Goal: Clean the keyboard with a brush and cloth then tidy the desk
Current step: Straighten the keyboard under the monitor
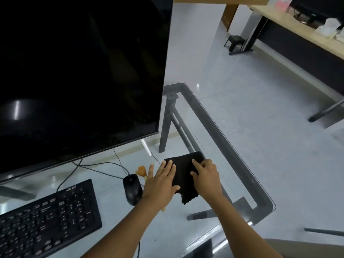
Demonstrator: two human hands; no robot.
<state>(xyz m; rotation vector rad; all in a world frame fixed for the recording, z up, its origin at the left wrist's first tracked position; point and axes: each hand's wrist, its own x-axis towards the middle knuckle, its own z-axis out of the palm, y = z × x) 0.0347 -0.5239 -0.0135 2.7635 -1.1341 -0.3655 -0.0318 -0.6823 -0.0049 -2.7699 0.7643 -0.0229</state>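
I see both forearms reach forward, nearly parallel. Left hand [161, 180] lies flat, fingers spread, palm down. Right hand [206, 176] palm down, fingers curled slightly.

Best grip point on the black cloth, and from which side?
Probably the loose ragged corner of the cloth nearest the person, pinched from the near side. It sticks out past both hands, the left hand and right hand, which press flat on the rest; the mouse crowds the left.

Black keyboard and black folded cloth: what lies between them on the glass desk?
Head view: a black wired mouse, then the left hand over a tan-handled brush.
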